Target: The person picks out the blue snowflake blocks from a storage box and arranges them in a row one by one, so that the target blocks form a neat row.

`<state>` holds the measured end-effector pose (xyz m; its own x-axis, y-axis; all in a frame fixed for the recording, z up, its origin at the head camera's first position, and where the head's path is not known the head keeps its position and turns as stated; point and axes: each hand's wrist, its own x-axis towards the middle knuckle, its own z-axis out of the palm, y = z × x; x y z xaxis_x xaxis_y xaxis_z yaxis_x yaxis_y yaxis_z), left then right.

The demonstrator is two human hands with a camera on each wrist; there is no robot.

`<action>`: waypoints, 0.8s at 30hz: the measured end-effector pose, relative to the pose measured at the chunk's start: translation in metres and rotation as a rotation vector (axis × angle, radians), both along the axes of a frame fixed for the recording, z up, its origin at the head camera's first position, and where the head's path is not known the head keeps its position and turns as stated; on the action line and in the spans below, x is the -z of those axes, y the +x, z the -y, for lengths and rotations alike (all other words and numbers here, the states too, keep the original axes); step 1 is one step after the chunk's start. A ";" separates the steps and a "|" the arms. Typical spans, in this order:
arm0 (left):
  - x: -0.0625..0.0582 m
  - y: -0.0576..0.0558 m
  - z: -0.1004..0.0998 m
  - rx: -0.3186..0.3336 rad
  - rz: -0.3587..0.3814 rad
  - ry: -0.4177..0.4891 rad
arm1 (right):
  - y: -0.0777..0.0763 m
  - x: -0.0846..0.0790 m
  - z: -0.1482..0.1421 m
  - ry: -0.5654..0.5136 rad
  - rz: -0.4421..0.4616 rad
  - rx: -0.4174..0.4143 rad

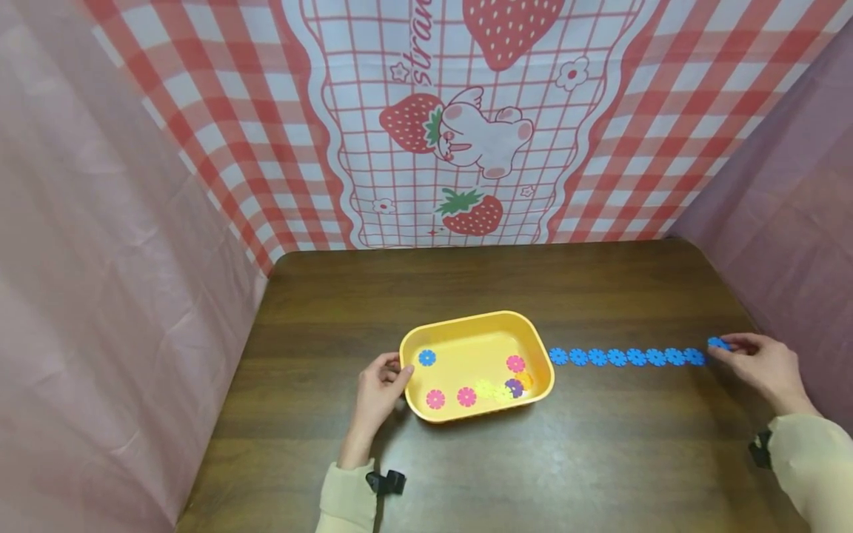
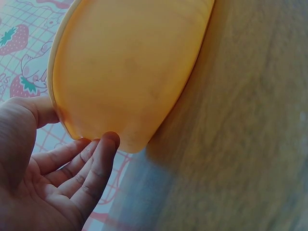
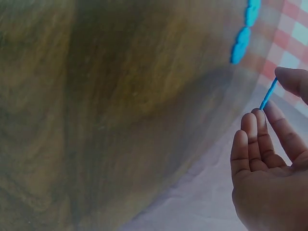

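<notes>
My left hand (image 1: pixel 380 392) grips the left end of a yellow plastic tub (image 1: pixel 466 329), thumb over the rim and fingers against the outer wall, as the left wrist view shows. Inside the tub lie a blue snowflake disc (image 1: pixel 427 358), pink discs (image 1: pixel 466 397), pale yellow ones (image 1: pixel 485 389), a purple one (image 1: pixel 514 388) and an orange one (image 1: pixel 525 380). At the far right, my right hand (image 1: pixel 766 366) pinches another blue snowflake disc (image 3: pixel 269 92) edge-on between thumb and fingers. It hovers by the right end of a straight row of blue snowflake discs (image 1: pixel 636 357).
The row runs across the brown wooden table (image 1: pixel 480 474) from the tub's right side. Behind the table hangs a red-checked strawberry cloth (image 1: pixel 466 133). Pink curtains (image 1: pixel 120 259) close off the left and right sides.
</notes>
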<state>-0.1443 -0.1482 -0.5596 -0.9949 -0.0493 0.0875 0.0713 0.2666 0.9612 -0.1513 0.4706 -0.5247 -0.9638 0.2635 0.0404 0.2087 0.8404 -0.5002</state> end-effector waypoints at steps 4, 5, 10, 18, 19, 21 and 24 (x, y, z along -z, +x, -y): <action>0.000 0.000 0.000 0.000 0.012 -0.007 | -0.001 0.007 -0.008 -0.001 -0.006 -0.021; 0.000 0.000 0.000 -0.001 0.015 -0.011 | -0.002 0.010 -0.009 -0.003 -0.003 -0.026; -0.001 0.000 0.000 -0.006 0.023 -0.017 | -0.003 0.018 -0.016 0.008 0.018 -0.042; -0.005 0.001 -0.003 -0.021 0.001 0.006 | -0.003 0.024 -0.019 0.019 0.099 -0.047; -0.009 0.002 -0.004 -0.022 0.003 0.002 | -0.002 0.024 -0.019 0.019 0.102 -0.049; -0.010 0.002 -0.005 -0.024 0.011 0.000 | -0.002 0.023 -0.017 0.016 0.104 -0.055; -0.011 0.002 -0.005 -0.024 0.022 -0.004 | -0.003 0.021 -0.015 0.017 0.111 -0.056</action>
